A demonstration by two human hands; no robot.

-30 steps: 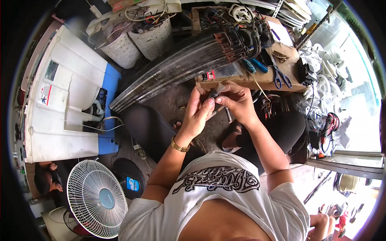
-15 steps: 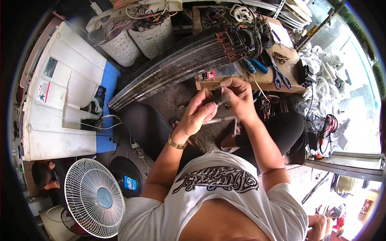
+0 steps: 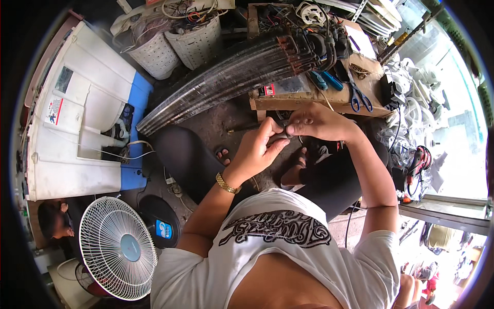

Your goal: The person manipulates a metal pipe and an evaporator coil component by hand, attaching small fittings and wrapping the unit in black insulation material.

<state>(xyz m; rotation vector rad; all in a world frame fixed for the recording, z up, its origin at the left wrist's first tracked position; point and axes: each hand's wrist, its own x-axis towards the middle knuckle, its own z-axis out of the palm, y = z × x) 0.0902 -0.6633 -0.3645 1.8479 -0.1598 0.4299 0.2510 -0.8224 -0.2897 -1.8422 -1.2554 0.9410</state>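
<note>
My left hand (image 3: pixel 256 150), with a gold-coloured watch (image 3: pixel 227 184) at its wrist, is closed round a small dark piece (image 3: pixel 278 135). From the other side my right hand (image 3: pixel 320 123) pinches at the same piece, its fingers bent and its back turned upward. The two hands meet above the gap between my knees, just in front of a wooden bench. Fingers cover most of the piece, so its kind cannot be made out.
A long finned metal coil (image 3: pixel 221 82) with copper bends rests against the bench (image 3: pixel 309 103). Blue scissors (image 3: pixel 361 98) and blue-handled pliers (image 3: pixel 332 81) lie there. A white and blue machine housing (image 3: pixel 98 67) stands left, a fan (image 3: pixel 118 247) nearer, plastic parts (image 3: pixel 411 113) right.
My right hand has swung outward and turned over, its forearm now out to the right. The bent metal tube that showed below my hands is no longer visible there.
</note>
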